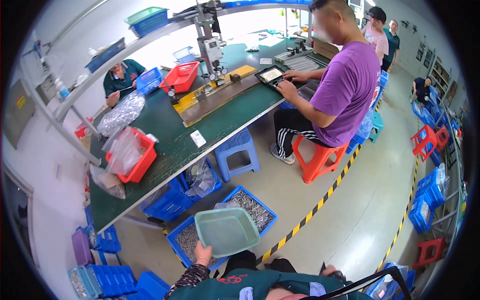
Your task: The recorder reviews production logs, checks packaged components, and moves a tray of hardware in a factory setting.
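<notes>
My left hand [203,252] is closed on the near left rim of a pale green plastic tray [227,231]. No contents can be made out in the tray, which is tilted toward me. Beneath it, a blue crate [176,239] holds many small grey metal parts, partly covered by the tray. Just beyond, another blue crate [270,215] is filled with longer silvery metal pins [252,207]. My right hand [330,271] is low beside my body, near a dark strap. Its fingers are too small and partly hidden to read.
A green-topped workbench [165,175] runs along the left, with a red basket [142,157] of plastic bags. A blue stool [237,152] stands under its edge. A seated person in purple [345,90] works there. Yellow-black tape [310,215] marks the floor.
</notes>
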Motion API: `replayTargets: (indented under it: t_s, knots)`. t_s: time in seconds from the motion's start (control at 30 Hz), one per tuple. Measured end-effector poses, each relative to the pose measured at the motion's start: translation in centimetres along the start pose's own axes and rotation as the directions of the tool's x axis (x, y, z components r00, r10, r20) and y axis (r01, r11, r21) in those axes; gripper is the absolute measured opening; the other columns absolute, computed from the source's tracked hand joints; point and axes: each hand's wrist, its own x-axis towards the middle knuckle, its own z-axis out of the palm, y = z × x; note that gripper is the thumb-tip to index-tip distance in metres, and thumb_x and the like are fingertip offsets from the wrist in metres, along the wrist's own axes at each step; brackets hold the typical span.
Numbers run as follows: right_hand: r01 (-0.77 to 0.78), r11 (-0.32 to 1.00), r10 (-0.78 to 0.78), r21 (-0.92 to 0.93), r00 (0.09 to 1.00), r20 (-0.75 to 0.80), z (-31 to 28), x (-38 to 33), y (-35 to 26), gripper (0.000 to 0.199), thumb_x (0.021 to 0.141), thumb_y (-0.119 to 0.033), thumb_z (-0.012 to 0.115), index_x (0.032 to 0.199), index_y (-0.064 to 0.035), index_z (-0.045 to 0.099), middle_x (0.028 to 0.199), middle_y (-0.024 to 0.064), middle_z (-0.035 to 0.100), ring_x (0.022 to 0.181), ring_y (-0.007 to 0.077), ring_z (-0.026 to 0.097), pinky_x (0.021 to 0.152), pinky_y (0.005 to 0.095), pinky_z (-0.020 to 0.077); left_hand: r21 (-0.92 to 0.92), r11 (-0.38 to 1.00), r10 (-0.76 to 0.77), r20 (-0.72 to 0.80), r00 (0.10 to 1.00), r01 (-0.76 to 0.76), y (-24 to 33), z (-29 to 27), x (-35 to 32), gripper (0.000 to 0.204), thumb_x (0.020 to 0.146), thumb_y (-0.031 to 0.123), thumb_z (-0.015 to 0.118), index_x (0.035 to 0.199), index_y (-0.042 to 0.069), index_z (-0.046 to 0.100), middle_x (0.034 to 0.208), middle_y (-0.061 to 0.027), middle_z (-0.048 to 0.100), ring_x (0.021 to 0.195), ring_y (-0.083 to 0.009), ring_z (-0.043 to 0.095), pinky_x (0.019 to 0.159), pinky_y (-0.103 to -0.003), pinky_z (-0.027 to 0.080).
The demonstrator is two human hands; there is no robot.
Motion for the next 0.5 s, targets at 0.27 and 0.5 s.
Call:
replayTargets:
  t_s: [0.27,0.5]
  knots:
    - [0.494,0.795,-0.560,-0.352,0.821,-0.112,-13.3,1.3,-6.3,0.016,0.063,-0.007,0.049,0.078,-0.0023,0.048,0.078,0.0210,0.053,0.078,0.0369,0.050,0.067,0.0422,0.0406,-0.224,0.926,-0.369,-0.379,0.849,0.303,-10.6,-5.3,-16.2,0.028,0.063,0.002,0.045,0.090,0.002,0.047,0.077,-0.0067,0.054,0.068,-0.0165,0.051,0.061,-0.029,0.042]
    - [0.672,0.592,-0.633,-0.445,0.730,0.259,-12.2,0.0,-4.4,0.036,0.047,-0.013,0.064,0.076,-0.0016,0.045,0.074,0.0179,0.054,0.074,0.0330,0.052,0.064,0.0361,0.0421,-0.740,0.617,-0.780,-0.527,0.338,0.269,-17.8,-9.2,-34.0,0.034,0.060,-0.006,0.041,0.094,-0.005,0.042,0.086,-0.0137,0.051,0.074,-0.0216,0.050,0.065,-0.031,0.041]
